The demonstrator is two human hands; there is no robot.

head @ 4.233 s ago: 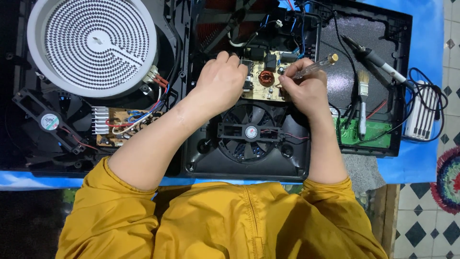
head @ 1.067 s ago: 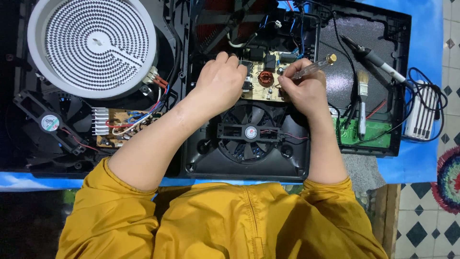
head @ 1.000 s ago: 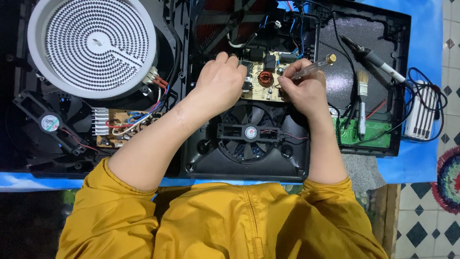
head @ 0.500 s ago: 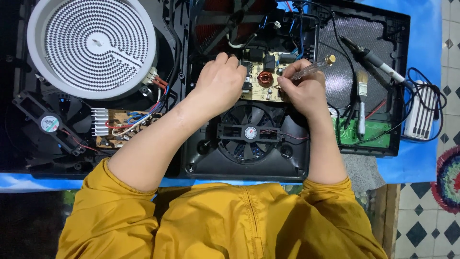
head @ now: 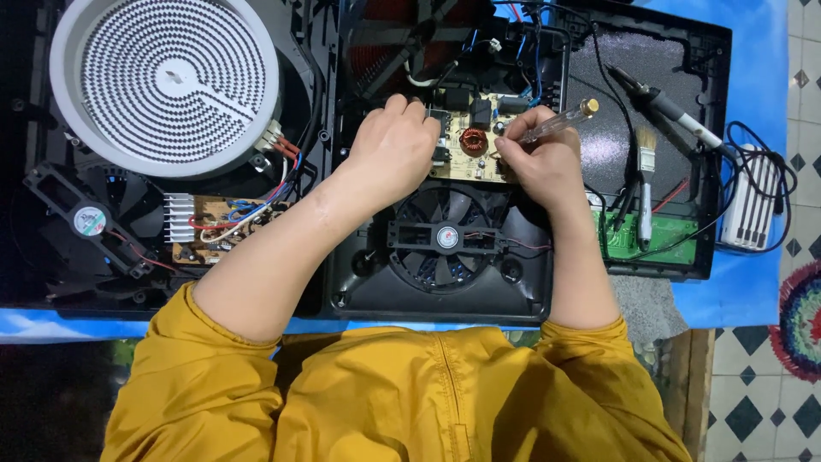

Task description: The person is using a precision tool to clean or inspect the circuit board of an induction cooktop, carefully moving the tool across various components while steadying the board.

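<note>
Right hand (head: 540,162): fingers clamped on clear-handled screwdriver (head: 554,125), tip down on tan circuit board (head: 472,161).
Left hand (head: 393,150): curled, resting on the board's left edge.
Black cooling fan (head: 446,238): just below the board.

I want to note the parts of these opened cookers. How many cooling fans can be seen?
2. One fan sits in the black housing below the circuit board under both hands. The other fan lies at the far left, below the round heating coil. Others may be hidden.
</note>
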